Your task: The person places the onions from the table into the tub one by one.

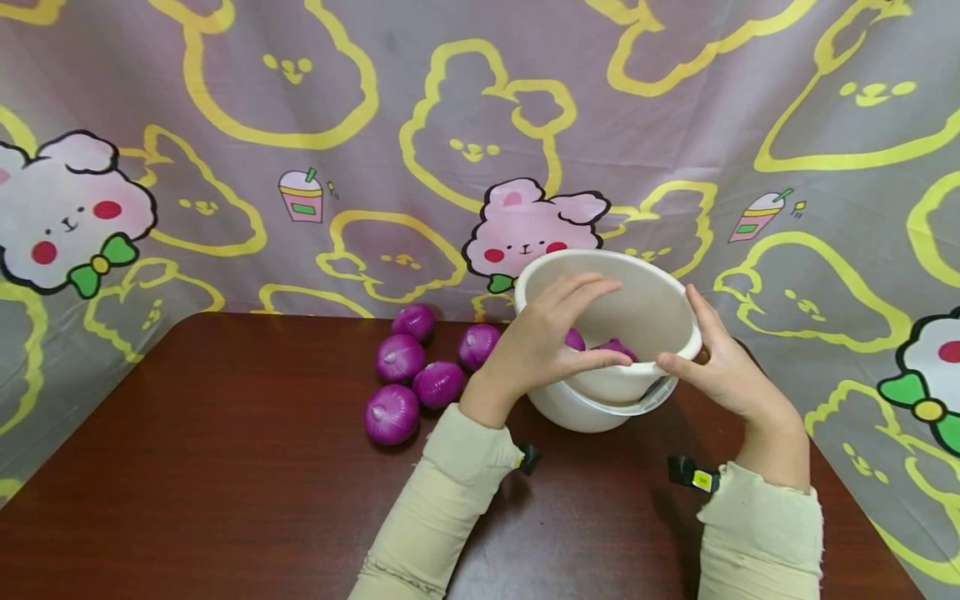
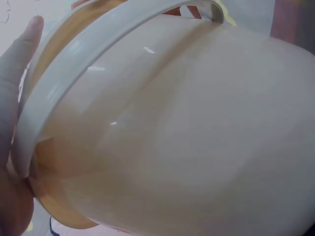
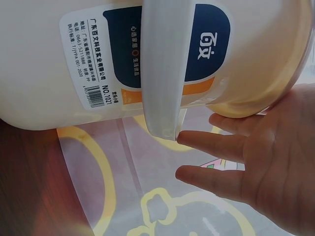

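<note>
A white bucket (image 1: pixel 645 312) stands on the right of the table, mouth toward me, with purple onions (image 1: pixel 617 348) inside. Its handle (image 3: pixel 165 69) hangs down across the front label. My left hand (image 1: pixel 551 329) is at the bucket's near left rim, fingers reaching over the mouth and thumb lying along the near rim. In the left wrist view, part of that hand shows beside the rim and handle. My right hand (image 1: pixel 723 367) touches the right rim with thumb and forefinger. Its other fingers (image 3: pixel 211 142) spread out straight below the rim, close to the handle.
Several purple onions (image 1: pixel 400 358) lie together on the brown table (image 1: pixel 225 450), left of the bucket. A patterned curtain (image 1: pixel 450 100) hangs right behind the table and along its sides. Dark wrist straps sit under both sleeves (image 1: pixel 450 483).
</note>
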The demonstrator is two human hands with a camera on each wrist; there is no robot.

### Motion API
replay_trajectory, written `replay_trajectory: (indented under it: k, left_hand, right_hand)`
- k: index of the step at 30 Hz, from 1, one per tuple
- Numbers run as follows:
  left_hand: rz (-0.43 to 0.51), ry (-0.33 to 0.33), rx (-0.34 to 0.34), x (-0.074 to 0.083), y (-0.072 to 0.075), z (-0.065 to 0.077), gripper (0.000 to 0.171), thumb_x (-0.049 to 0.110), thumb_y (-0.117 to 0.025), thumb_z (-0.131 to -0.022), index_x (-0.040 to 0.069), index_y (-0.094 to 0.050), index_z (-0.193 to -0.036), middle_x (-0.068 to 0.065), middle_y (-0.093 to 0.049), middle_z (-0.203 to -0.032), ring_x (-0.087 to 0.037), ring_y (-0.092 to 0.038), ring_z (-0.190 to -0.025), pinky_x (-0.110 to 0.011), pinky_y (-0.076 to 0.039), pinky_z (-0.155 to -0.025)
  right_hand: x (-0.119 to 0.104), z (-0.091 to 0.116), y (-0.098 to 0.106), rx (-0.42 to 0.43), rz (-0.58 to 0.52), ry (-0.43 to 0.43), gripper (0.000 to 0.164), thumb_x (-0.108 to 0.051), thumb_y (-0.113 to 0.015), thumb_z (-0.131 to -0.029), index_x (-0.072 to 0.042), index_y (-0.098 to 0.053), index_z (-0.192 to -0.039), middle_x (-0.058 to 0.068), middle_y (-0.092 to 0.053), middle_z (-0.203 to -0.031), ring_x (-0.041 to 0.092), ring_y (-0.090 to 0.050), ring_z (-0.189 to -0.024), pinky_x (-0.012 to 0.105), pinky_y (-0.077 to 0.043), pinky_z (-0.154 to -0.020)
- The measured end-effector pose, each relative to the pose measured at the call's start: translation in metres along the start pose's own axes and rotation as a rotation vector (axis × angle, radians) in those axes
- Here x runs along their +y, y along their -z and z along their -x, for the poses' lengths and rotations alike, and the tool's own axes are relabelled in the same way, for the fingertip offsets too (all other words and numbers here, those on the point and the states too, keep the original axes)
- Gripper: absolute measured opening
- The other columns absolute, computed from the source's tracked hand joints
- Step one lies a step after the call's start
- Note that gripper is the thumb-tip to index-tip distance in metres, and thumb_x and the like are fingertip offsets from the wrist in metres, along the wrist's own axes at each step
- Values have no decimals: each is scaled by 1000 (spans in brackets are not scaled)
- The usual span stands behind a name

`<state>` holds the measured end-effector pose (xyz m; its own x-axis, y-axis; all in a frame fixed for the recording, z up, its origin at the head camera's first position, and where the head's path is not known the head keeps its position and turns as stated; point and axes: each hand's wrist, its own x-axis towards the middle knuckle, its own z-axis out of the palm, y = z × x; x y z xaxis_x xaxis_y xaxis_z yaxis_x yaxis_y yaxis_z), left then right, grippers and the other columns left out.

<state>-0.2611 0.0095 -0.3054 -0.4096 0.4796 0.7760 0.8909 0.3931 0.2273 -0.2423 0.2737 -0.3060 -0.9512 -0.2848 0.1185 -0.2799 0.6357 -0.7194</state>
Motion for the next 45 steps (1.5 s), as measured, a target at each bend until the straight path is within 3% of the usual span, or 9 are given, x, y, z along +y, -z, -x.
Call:
replay_trajectory:
  k: [2,3,6,9,13,17,31,41,45]
  left_hand:
    - [-18,5,-25,1,1,0,73,44,-83,-79,4,-57,-135,-9,-58,-137,-17,-51,-131,-21,-33,-116]
    - [-28,12,-39,2,2,0,73,44,-82,-80,5,-57,-136,-8,-58,-138,-17,-51,-132,-21,-32,-117]
    - [-76,46,-90,5,4,1,73,49,-77,-82,8,-56,-139,-5,-57,-143,-17,-46,-139,-23,-28,-120]
    - [-123,102,-149,8,7,1,76,55,-72,-85,13,-50,-145,-1,-51,-149,-19,-37,-147,-34,-27,-123]
    - [-185,189,-228,12,11,3,83,62,-65,-86,22,-37,-154,4,-38,-159,-21,-20,-154,-57,-23,-121]
    - [-239,236,-274,14,15,5,90,67,-61,-86,29,-24,-159,9,-24,-165,-21,-5,-157,-64,-16,-120]
    - [-323,284,-248,19,25,6,113,78,-66,-73,38,-4,-159,13,-2,-168,-14,19,-153,-68,-14,-118]
    - [-325,332,-241,14,40,8,117,79,-65,-72,37,0,-159,13,6,-167,-21,18,-154,-73,-12,-116]
    - [-316,357,-212,8,48,11,113,94,-42,-71,37,-1,-159,12,5,-168,-19,20,-154,-73,-9,-116]
  right_hand:
    - [0,0,0,2,-5,0,99,-30,-62,-92,-15,9,-160,25,-1,-163,50,-33,-130,59,-44,-100]
    - [1,0,-1,2,-5,0,99,-31,-62,-92,-14,9,-160,25,-1,-163,50,-33,-130,59,-45,-100]
    - [2,0,0,1,-3,4,100,-31,-63,-92,-15,9,-160,25,-1,-163,49,-35,-129,36,-50,-95]
    - [2,0,0,2,7,13,100,-31,-64,-92,-14,8,-160,24,-1,-164,48,-35,-128,27,-47,-89]
    - [1,0,0,9,-3,22,101,-32,-64,-92,-14,8,-160,24,1,-164,50,-29,-133,61,-40,-101]
    - [1,0,0,11,-13,19,101,-33,-64,-91,-15,8,-160,23,3,-165,51,-25,-136,74,-29,-103]
    - [1,1,0,4,-24,-1,103,-34,-65,-91,-18,9,-160,22,6,-165,51,-20,-139,75,-28,-105]
    - [-1,2,0,7,-13,-10,103,-34,-65,-90,-20,9,-160,20,6,-166,52,-20,-140,76,-28,-104]
    - [-2,2,0,8,-14,-14,102,-34,-65,-91,-20,9,-160,20,4,-166,51,-21,-139,76,-29,-104]
